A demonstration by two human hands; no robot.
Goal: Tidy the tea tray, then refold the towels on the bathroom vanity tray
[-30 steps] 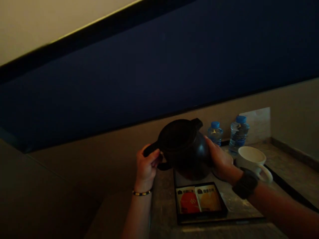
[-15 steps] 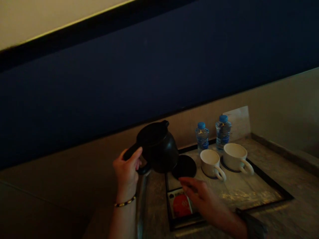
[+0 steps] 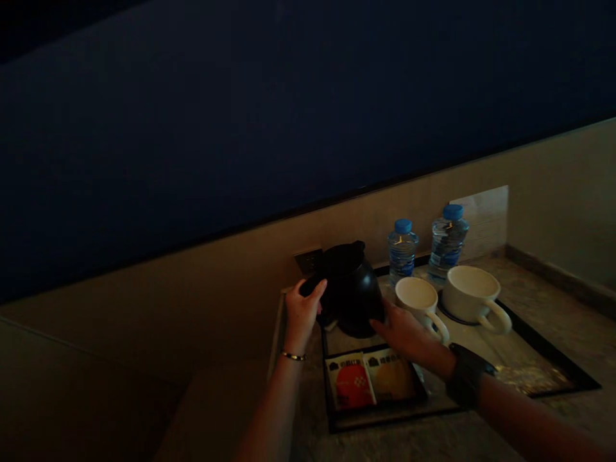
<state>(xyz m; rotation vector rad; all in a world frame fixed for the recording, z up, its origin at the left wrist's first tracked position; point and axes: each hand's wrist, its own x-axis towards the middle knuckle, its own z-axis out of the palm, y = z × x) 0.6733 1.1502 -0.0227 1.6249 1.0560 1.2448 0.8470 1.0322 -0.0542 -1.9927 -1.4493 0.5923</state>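
Note:
A black kettle point(image 3: 349, 292) is over the left end of the tray, with its lid down. My left hand point(image 3: 302, 305) is wrapped round the kettle's handle on the left. At the lower right side of the kettle, my right hand point(image 3: 402, 327) holds it, thumb in front and the fingertips partly hidden. The round black base cannot be made out beneath the kettle. Two tea sachets, one red point(image 3: 353, 383) and one yellow point(image 3: 391, 374), lie in a small black holder in front. Right of the kettle stands a white mug point(image 3: 416, 296), close behind my right hand.
A second white mug point(image 3: 469, 289) sits farther right on a dark coaster. Two water bottles with blue caps, one nearer point(image 3: 402, 253) and one farther right point(image 3: 447, 240), stand at the back. The dark-rimmed tray point(image 3: 572, 362) rests on the counter. A wall socket point(image 3: 308, 260) is behind the kettle.
The kettle has moved right and down over the spot of the round black base, in my left hand. My right hand has come up from above the sachets to the kettle's side.

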